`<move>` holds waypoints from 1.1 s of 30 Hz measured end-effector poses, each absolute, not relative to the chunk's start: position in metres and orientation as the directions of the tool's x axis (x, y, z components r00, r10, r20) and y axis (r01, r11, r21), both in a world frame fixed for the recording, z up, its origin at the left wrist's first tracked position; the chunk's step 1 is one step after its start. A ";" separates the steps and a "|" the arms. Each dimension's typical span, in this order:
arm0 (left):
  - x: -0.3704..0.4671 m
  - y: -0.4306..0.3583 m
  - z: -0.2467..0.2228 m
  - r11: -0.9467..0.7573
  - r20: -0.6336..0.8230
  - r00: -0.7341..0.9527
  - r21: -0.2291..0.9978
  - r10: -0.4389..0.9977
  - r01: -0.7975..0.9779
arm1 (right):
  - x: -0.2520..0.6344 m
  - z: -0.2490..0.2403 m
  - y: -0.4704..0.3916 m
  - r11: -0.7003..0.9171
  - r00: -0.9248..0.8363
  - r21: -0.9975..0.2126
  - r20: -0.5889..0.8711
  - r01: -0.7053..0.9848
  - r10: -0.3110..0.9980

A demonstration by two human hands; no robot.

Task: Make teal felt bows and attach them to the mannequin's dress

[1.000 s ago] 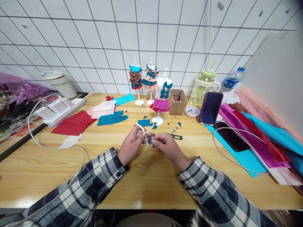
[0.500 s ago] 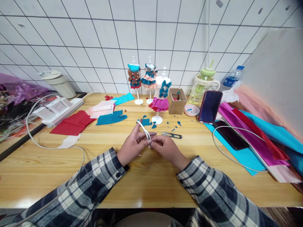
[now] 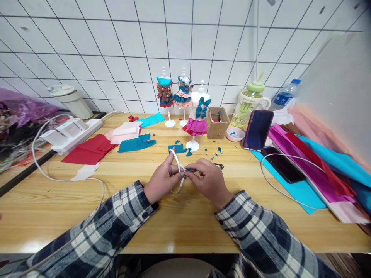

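Note:
A narrow white ribbon-like strip [image 3: 176,157] curves up from my left hand [image 3: 164,177] and loops down below the fingers. My left thumb and fingers are closed on it. At the same spot my right hand [image 3: 208,178] pinches part of the strip at the loop, its fingertips nearly meeting the left ones. Just behind the right hand lie thread snips [image 3: 219,165], mostly covered by it. Beyond the hands stands a small white dress form [image 3: 193,146] in a pink ruffled skirt with teal bows.
Two more dressed forms [image 3: 170,123] stand behind. Teal paper scraps [image 3: 189,153], a cardboard box [image 3: 216,129], a pink bowl [image 3: 235,133] and a propped phone [image 3: 257,129] are near. Coloured sheets [image 3: 139,143] lie left, with a power strip [image 3: 78,135]; a cable [image 3: 278,192] loops right.
My right hand has shifted slightly right and its fingers have risen, covering more of the snips. The white strip now shows a wider loop below the left hand.

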State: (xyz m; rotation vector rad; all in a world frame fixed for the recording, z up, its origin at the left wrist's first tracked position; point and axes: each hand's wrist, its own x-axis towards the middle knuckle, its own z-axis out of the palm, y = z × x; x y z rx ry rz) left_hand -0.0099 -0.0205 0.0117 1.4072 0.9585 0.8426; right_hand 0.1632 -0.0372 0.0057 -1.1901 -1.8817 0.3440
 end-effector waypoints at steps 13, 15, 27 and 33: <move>-0.013 -0.022 0.012 -0.266 0.074 0.463 0.892 0.883 0.365 | 0.165 0.012 -0.041 0.466 -0.253 -0.513 0.432 0.721 0.866; -0.014 -0.021 0.011 -0.325 0.112 0.474 0.859 0.873 0.395 | 0.165 0.012 -0.040 0.458 -0.231 -0.536 0.436 0.709 0.870; -0.015 -0.015 0.014 -0.493 0.132 0.523 0.582 0.842 0.647 | 0.172 0.007 -0.028 0.401 -0.181 -0.677 0.373 0.618 0.910; -0.020 -0.013 0.013 -0.432 0.193 0.414 0.649 0.890 0.627 | 0.224 -0.005 0.002 0.263 -0.119 -0.519 0.295 0.813 0.948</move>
